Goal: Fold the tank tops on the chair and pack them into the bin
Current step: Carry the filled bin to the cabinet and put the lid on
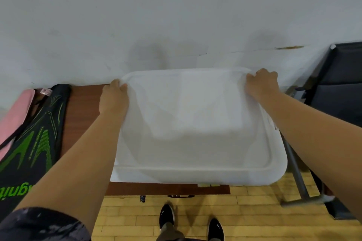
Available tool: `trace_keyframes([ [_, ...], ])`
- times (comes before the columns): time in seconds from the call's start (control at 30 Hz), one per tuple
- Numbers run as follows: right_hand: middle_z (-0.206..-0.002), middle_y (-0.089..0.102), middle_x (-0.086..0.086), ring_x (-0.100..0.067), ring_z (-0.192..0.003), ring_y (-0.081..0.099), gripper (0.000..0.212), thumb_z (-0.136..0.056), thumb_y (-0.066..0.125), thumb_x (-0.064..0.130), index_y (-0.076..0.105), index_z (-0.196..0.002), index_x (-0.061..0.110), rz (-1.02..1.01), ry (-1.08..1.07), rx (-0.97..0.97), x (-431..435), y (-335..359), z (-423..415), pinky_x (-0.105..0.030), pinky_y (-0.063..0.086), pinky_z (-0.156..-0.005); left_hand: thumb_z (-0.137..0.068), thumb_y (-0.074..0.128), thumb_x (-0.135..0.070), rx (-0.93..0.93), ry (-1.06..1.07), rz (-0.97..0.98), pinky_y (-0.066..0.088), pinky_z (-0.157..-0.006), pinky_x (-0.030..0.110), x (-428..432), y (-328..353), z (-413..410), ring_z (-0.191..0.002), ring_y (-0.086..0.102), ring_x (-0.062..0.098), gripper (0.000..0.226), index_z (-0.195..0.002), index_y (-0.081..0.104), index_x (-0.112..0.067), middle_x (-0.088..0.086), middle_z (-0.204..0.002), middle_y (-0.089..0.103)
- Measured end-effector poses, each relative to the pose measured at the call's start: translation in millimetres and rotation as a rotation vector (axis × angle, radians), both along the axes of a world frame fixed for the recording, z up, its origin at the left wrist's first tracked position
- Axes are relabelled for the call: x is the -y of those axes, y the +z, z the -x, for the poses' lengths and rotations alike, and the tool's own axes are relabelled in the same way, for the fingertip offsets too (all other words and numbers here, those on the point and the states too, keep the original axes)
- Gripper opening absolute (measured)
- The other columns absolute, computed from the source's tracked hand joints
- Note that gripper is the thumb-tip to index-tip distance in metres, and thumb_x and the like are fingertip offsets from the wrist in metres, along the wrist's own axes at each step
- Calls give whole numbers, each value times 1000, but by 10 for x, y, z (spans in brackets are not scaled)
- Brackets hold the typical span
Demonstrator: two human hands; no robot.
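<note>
We see the white, see-through plastic bin (195,174) resting on the brown table (84,103), pushed up near the pale wall (176,15) at the far side. Its near edge hangs a little past the table's near edge, and its right side reaches beyond the table's right end. Through the cloudy plastic we make out a paler, squarish shape in the middle, but we cannot tell whether that is folded cloth or the bin's own bottom, nor whether a lid sits on top.

Our left hand (112,100) grips the bin's far left corner, fingers curled over the rim. Our right hand (262,84) grips the far right corner the same way, knuckles up. Both arms stretch out along the bin's sides.

On the left part of the table lies a black and green bag (39,139), with a pink bag (17,111) just beside it, further left. To the right, apart from the table, stands a dark chair (340,88) on a grey metal frame. Below, a pair of black shoes (166,215) stands on the yellow wooden floor (254,211).
</note>
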State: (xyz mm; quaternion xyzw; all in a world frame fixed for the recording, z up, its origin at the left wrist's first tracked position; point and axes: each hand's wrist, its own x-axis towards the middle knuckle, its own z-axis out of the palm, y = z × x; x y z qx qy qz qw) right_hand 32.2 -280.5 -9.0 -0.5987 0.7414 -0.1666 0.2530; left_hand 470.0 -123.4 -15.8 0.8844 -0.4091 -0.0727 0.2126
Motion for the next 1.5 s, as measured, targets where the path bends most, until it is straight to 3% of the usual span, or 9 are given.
trace_keyframes([
  [0.13,-137,52,-26,-45,-125,53,42,-104,46,30,56,-132,1,5,-2,13,24,-20,-85,-46,42,-91,-110,28,-55,45,55,-65,51,-99,52,-73,-67,-84,-115,60,44,67,-131,62,-2,24,-125,62],
  [0.3,-135,51,-25,-44,-124,52,37,-104,46,27,55,-128,0,58,-5,15,43,10,-325,-49,45,-97,-114,33,-45,45,32,-49,49,-99,51,-27,9,-221,-114,61,46,61,-120,67,5,28,-119,66],
  [0.47,-136,51,-26,-45,-125,52,40,-102,47,28,55,-129,0,46,12,7,92,51,-614,-50,44,-95,-111,41,-47,-19,92,21,46,-81,45,30,23,-448,-103,65,44,50,-109,65,-3,23,-109,69],
  [0.73,-139,47,-26,-45,-127,50,39,-104,45,25,52,-132,-1,46,46,-51,108,60,-1119,-49,43,-96,-116,33,-37,32,35,-67,47,-94,52,-79,114,-841,-110,61,46,49,-124,65,0,30,-120,65],
  [0.87,-146,38,-22,-40,-131,44,45,-105,45,25,47,-140,-3,-2,14,-282,16,218,-1368,-47,40,-109,-112,35,-49,-74,16,-113,44,-101,47,-148,178,-998,-118,57,46,60,-129,60,3,30,-129,61],
  [1.0,-159,28,-21,-42,-143,33,68,-100,53,36,32,-157,6,125,283,-326,-200,325,-1817,-48,31,-120,-88,47,-76,-240,104,-164,57,-95,58,-381,182,-1151,-114,62,46,94,-146,46,-3,21,-137,57],
  [1.17,-175,9,-15,-35,-161,14,83,-101,54,55,23,-166,14,147,707,-302,-630,364,-2723,-45,19,-130,-90,60,-79,-507,210,-240,51,-84,43,-815,306,-1030,-120,61,39,110,-161,31,0,19,-149,53],
  [1.33,-177,10,-5,-25,-163,11,90,-100,54,64,11,-170,26,185,1067,-215,-1134,343,-3426,-41,14,-131,-81,66,-85,-604,253,-214,49,-65,37,-1090,285,-966,-82,66,26,92,-116,59,0,8,-96,69],
  [1.5,-178,8,4,-20,-164,0,81,-102,38,72,19,-169,30,238,1158,-276,-1368,80,-3520,-41,3,-132,-83,69,-78,-469,235,-29,47,-57,31,-1147,252,-876,-75,68,20,68,-98,66,-11,7,-95,71],
])
